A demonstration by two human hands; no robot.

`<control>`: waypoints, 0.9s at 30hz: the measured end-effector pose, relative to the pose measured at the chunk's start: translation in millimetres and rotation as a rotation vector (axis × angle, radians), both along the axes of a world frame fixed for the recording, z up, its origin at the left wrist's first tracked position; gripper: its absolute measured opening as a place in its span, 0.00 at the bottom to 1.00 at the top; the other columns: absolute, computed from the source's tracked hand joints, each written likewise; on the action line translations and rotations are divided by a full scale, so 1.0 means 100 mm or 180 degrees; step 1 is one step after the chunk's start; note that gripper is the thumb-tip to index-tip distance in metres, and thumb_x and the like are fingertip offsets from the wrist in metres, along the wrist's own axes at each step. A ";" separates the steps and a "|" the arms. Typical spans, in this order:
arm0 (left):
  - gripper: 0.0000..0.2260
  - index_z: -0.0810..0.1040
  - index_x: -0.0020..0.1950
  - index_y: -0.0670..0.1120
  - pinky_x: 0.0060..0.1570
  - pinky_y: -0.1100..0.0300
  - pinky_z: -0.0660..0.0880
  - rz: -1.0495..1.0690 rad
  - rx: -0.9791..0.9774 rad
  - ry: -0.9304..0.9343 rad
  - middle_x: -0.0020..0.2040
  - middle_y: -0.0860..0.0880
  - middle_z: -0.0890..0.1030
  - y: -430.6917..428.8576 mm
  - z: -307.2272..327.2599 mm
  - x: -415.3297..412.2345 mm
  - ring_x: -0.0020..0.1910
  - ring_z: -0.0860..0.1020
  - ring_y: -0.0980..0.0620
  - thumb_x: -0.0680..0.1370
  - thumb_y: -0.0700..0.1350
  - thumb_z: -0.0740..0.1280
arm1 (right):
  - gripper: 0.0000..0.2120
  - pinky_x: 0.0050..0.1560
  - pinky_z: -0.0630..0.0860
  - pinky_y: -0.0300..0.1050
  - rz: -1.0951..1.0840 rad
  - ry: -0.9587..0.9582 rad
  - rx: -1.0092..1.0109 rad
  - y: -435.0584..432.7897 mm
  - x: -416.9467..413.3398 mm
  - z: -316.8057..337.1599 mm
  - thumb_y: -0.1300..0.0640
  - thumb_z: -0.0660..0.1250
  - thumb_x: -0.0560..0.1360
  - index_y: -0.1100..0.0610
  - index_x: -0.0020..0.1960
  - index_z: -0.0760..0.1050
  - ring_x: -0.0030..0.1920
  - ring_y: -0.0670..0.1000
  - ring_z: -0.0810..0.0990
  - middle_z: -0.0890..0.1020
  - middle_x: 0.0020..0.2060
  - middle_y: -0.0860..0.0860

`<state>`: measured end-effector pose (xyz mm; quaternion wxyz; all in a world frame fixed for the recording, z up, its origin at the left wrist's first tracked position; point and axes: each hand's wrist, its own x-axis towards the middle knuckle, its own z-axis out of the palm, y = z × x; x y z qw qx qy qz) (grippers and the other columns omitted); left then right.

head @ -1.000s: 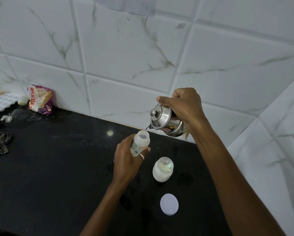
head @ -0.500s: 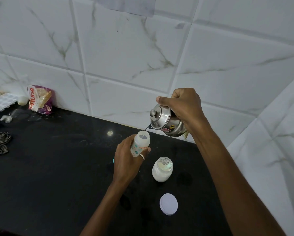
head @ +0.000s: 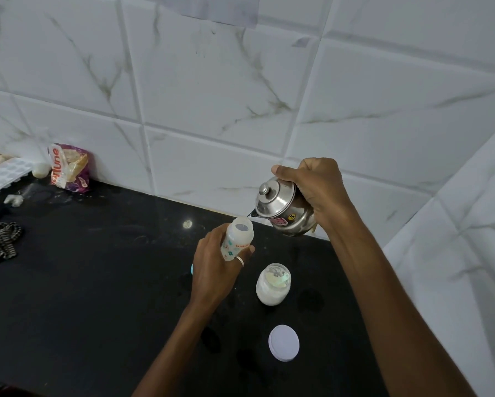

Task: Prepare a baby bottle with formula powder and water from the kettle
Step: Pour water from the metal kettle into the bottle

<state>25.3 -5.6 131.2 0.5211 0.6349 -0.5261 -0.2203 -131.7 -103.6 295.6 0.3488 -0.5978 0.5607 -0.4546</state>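
Head view: above a black surface [head: 68,282], the left hand [head: 212,270] has its fingers clamped around an open baby bottle [head: 237,239]. The right hand [head: 315,190], fingers closed on it, tilts a steel kettle [head: 280,207], spout at the bottle's mouth. An open formula jar [head: 272,285] stands just beside, its white lid [head: 283,342] nearer.

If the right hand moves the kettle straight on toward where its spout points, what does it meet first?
Probably the open mouth of the baby bottle held in the left hand: the kettle spout sits just above its rim. Depth is unclear.
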 end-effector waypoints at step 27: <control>0.24 0.76 0.65 0.58 0.52 0.67 0.74 -0.0101 -0.0036 -0.0081 0.56 0.62 0.79 -0.01 -0.01 -0.13 0.59 0.78 0.54 0.72 0.54 0.79 | 0.17 0.49 0.83 0.50 -0.0190 -0.1749 0.0931 -0.05 -0.50 -0.68 0.53 0.84 0.65 0.57 0.35 0.76 0.41 0.53 0.84 0.84 0.34 0.52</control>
